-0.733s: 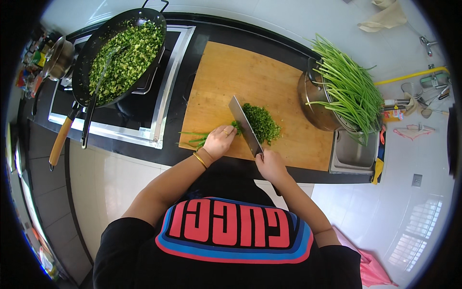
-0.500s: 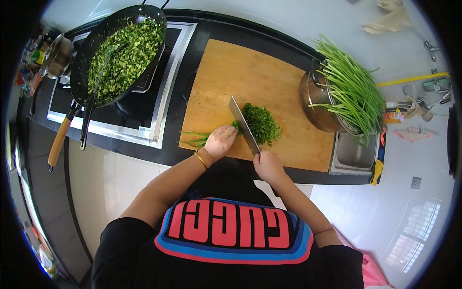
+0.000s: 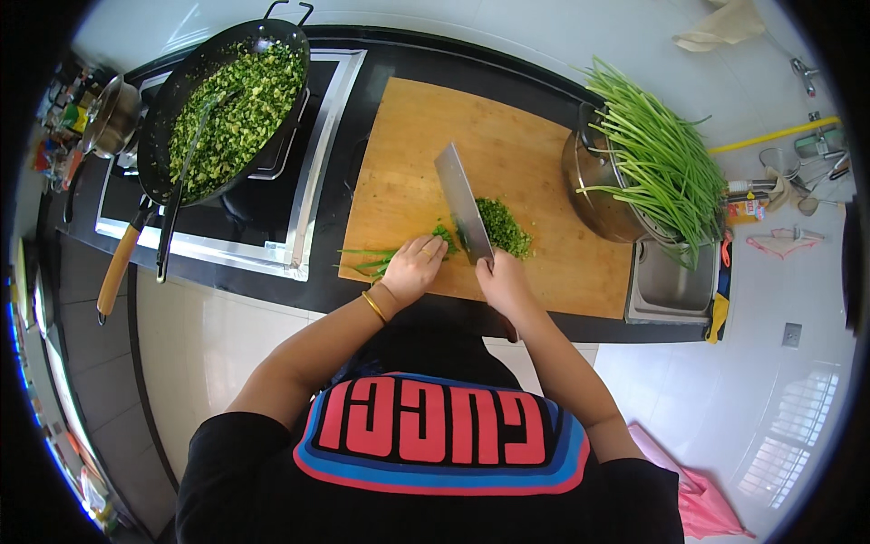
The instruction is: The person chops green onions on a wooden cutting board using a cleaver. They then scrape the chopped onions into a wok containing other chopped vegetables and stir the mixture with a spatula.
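On the wooden cutting board [image 3: 453, 118], my left hand [image 3: 416, 266] presses down on a bunch of green chives [image 3: 370, 261]. Their stalks trail out to its left, and the cut ends poke out past my fingertips. My right hand [image 3: 504, 277] is wrapped around the handle of a broad cleaver [image 3: 463, 201]. The blade stands a little right of my left fingers, apart from them, its tip pointing away from me. Beyond the blade's right face lies a heap of finely chopped chives [image 3: 505, 228], partly hidden by it.
At the left, a black wok [image 3: 154, 136] of chopped green mix with a spatula [image 3: 170, 213] sits on the stove [image 3: 294, 227]. A steel pot [image 3: 580, 195] topped with long chives [image 3: 652, 163] stands right of the board, beside a small sink [image 3: 672, 281].
The cleaver has shifted slightly right, away from my left fingers, and its blade shows more of its face. The chopped heap sits farther right. My left hand stays on the bunch.
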Motion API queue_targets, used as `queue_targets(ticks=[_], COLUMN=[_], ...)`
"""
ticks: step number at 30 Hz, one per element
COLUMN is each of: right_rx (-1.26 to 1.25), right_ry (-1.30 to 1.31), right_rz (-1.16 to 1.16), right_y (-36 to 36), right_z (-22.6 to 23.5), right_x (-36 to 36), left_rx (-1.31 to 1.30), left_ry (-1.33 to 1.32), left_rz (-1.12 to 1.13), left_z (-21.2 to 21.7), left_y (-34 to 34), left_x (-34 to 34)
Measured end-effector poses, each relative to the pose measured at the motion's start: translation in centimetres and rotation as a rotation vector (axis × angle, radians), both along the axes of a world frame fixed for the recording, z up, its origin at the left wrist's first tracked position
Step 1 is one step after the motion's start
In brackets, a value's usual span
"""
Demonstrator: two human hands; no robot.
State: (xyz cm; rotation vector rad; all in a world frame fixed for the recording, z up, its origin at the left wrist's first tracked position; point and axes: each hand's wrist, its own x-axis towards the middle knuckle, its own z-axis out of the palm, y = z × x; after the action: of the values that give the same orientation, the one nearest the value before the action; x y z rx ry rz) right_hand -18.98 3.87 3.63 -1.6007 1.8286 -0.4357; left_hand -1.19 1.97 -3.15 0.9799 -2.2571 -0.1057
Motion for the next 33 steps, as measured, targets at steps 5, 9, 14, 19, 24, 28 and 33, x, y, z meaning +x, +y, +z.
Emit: queue_targets(ticks=[5,9,14,19,24,28,33], right_rx=[0.075,0.133,0.139,0.119,0.103,0.069,0.068], right_ry=[0.047,0.102,0.149,0.213,0.250,0.127,0.018], right_rz=[0.068,0.116,0.160,0.163,0.083,0.089,0.053], right_y=[2.8,4.1,4.4,3.6,1.1,1.0,2.8], right_z=[2.3,2.6,2.2,0.1,-0.3,-1.5,-2.2], right_x=[-1.1,-1.4,-1.0,0.7,3.4,1.8,-2.6], left_rx=[0.017,0.009,0.001,0.008,0.041,0.013,0.006], left_ry=[0.021,0.056,0.080,0.081,0.054,0.003,0.024], left_rz=[-0.018,-0.015,0.006,-0.011,-0.039,-0.045,-0.046], left_z=[-0.2,0.1,-0.3,-0.7,-0.2,-0.2,-0.5], left_y=[-0.1,-0.2,-0.1,-0.2,-0.3,-0.4,-1.0], left_x=[0.2,0.0,-0.2,-0.5,-0.2,-0.1,-1.0])
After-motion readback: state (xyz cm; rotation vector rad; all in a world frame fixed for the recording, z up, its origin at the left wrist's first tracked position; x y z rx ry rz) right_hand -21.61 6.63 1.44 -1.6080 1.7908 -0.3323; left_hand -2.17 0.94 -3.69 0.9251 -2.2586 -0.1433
